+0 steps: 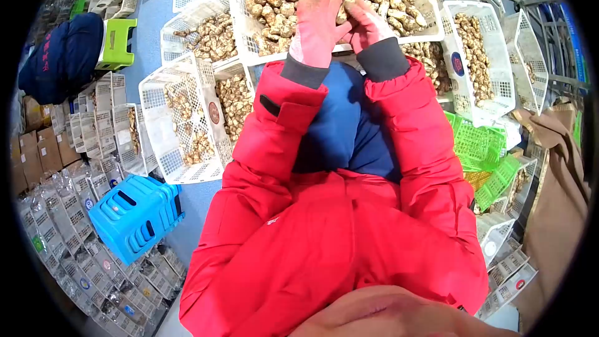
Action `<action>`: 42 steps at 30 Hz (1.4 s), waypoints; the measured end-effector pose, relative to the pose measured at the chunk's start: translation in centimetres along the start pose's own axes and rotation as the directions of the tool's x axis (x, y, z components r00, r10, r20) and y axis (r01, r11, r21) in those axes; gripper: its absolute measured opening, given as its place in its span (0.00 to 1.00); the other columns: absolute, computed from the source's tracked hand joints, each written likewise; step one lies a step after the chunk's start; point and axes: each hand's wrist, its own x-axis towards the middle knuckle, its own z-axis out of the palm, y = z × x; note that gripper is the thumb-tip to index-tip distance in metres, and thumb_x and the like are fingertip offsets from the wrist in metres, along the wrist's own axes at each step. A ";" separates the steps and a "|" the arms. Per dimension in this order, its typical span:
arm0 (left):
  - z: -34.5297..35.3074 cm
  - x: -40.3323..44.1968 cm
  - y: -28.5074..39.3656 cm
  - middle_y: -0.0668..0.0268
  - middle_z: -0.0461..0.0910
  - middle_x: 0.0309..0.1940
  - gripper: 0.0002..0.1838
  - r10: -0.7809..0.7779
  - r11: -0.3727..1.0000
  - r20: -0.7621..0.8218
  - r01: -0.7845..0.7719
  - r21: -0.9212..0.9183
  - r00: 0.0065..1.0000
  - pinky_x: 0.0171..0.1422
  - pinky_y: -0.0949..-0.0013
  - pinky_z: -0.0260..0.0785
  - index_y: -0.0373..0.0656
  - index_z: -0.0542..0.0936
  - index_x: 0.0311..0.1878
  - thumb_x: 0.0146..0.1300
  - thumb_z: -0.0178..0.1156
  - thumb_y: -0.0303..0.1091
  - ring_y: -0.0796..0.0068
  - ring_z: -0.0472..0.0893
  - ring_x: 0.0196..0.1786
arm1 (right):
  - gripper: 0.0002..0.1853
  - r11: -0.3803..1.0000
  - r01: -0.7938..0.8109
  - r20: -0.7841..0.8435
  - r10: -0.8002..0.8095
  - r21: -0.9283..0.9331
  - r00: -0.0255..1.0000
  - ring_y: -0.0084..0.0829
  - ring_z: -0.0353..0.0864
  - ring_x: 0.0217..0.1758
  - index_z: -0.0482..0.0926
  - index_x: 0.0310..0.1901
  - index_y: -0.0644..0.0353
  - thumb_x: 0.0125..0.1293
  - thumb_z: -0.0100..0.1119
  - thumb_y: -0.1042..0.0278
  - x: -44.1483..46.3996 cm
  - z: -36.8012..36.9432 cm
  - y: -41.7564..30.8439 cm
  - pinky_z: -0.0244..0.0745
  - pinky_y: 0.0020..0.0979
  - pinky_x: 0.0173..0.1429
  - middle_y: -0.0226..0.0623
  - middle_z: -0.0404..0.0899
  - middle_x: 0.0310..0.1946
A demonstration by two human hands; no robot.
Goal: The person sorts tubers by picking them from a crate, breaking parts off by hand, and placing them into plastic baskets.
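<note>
Both my hands wear pink gloves with soiled fingers and meet over a large white crate (343,46) heaped with knobbly brown tubers (274,6). My left hand (317,22) is on the left of the frame, its fingers together and bent around a pale tuber (342,12). From the right, my right hand (367,24) closes on the same tuber, fingertips near its upper end. The two thumbs come close together below it. The palms and part of the tuber are hidden.
White baskets of smaller tubers stand at the left (212,37) and right (477,56). A blue stool (134,215) is at the lower left, green baskets (477,143) at the right. A person in dark clothing (62,59) is at the upper left, by a green stool (116,43).
</note>
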 end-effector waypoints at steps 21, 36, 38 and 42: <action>-0.6 -0.6 0.4 0.64 0.55 0.65 0.31 -0.117 0.943 -0.106 0.077 -0.324 0.987 0.65 0.55 0.50 0.47 0.61 0.61 0.62 0.39 0.58 0.63 0.54 0.67 | 0.32 0.997 0.072 0.180 -0.076 0.027 0.981 0.18 0.72 0.30 0.59 0.61 0.60 0.54 0.60 0.71 0.9 -0.9 1.9 0.69 0.20 0.34 0.29 0.73 0.29; -11.5 -2.7 4.0 0.55 0.71 0.52 0.25 -0.354 0.931 -0.375 0.363 -0.051 0.857 0.49 0.70 0.70 0.33 0.64 0.57 0.62 0.52 0.40 0.67 0.74 0.51 | 0.27 0.993 0.057 0.206 -0.035 -0.103 0.978 0.36 0.71 0.53 0.56 0.62 0.60 0.62 0.49 0.70 0.9 -3.8 -2.7 0.66 0.34 0.57 0.50 0.67 0.53; -9.8 -2.6 3.9 0.56 0.71 0.52 0.25 -0.419 0.904 -0.302 0.425 -0.050 0.856 0.48 0.71 0.70 0.34 0.64 0.57 0.61 0.54 0.39 0.69 0.74 0.50 | 0.27 0.992 0.025 0.182 -0.002 -0.122 0.983 0.35 0.71 0.53 0.56 0.63 0.59 0.63 0.49 0.65 0.9 -2.8 -1.7 0.66 0.34 0.56 0.45 0.69 0.53; -8.1 -3.5 -0.1 0.62 0.72 0.47 0.28 -0.472 0.866 -0.036 0.455 -0.209 0.881 0.45 0.68 0.73 0.38 0.61 0.60 0.59 0.57 0.39 0.71 0.75 0.46 | 0.25 0.988 -0.009 0.231 0.045 -0.156 0.972 0.26 0.73 0.46 0.62 0.59 0.60 0.62 0.52 0.61 1.2 -1.9 0.9 0.70 0.30 0.50 0.37 0.71 0.49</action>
